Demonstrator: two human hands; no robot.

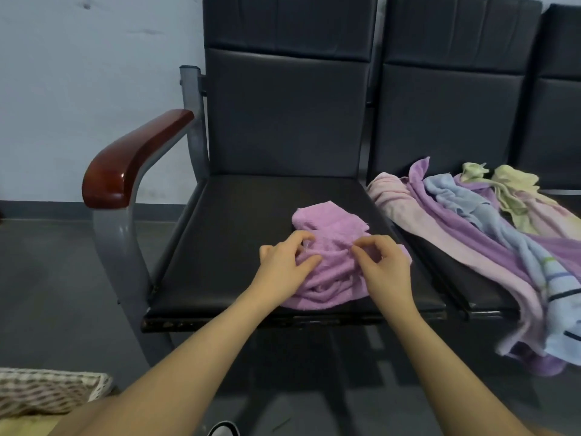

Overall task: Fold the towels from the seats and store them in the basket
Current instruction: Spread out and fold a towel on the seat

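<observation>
Pink towel [327,247] lay crumpled on seat [239,221], long axis twelve to six. Left hand [286,262] pinching at nine, right hand [382,265] pinching at three, equally near.

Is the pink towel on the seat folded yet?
Not folded: the pink towel lies bunched and creased on the seat, with both hands pinching its wrinkles.

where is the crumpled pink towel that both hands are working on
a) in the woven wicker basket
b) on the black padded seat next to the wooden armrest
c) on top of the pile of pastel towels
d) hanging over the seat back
b: the crumpled pink towel lies on the black padded seat beside the red-brown wooden armrest, with the left hand and right hand pinching it.
</observation>
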